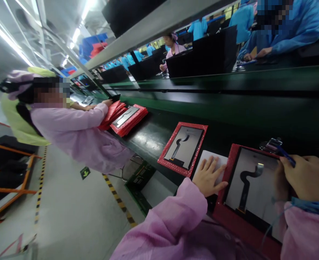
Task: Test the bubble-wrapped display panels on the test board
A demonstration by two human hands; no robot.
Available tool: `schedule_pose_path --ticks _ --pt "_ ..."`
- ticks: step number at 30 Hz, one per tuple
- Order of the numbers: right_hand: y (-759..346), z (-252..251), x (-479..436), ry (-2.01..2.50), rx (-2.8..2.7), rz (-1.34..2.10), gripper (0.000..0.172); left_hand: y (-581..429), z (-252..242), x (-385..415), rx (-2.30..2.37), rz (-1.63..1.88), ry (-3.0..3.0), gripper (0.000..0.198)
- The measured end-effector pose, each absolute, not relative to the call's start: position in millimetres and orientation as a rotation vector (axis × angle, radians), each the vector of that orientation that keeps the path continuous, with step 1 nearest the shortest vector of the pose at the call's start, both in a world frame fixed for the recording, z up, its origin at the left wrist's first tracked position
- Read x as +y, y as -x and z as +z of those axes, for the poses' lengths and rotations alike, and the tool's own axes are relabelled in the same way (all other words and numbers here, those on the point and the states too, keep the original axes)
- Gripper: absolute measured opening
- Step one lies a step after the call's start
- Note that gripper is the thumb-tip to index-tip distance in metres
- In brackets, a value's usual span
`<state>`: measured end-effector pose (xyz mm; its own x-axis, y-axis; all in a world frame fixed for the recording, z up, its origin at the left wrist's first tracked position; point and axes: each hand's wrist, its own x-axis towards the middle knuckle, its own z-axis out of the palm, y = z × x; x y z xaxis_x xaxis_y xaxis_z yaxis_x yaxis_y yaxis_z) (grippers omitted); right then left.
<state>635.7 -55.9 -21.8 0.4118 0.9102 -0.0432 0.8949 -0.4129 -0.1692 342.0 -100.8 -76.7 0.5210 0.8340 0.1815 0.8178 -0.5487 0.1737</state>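
Observation:
My left hand [209, 175] lies flat with fingers spread on white paper [201, 162], its fingertips by the edge of a red sheet. On that red sheet [231, 157] rests a glossy display panel [231, 191] with a dark flex cable [245, 184] curving over it. Above the panel's right side, my right hand [308, 177] is closed around a slim blue pen [285, 155], and the glass mirrors the hand. The pen's far end reaches a shiny metal clip [271, 145]. Left of the paper, another panel [189, 144] with a flex cable lies on red bubble wrap [166, 153].
Farther along the dark bench [154, 126] sits a stack of red-wrapped panels [132, 121], beside a co-worker in a pink smock [75, 126]. A green-edged crate [133, 193] is below the bench edge. Across the bench, people in blue [300, 32] work behind black partitions [202, 54].

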Motion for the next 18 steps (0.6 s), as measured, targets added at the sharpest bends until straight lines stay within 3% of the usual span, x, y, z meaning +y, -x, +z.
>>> schedule_pose_path --ticks 8,18 --pt "-640.2 -22.2 -46.6 2.462 -1.581 0.277 0.046 -341.0 -81.5 -99.4 1.452 0.358 -2.683 0.069" --pt "-634.0 -14.3 -46.6 2.527 -1.505 0.24 0.043 -341.0 -82.4 -98.4 1.452 0.35 -2.708 0.066"
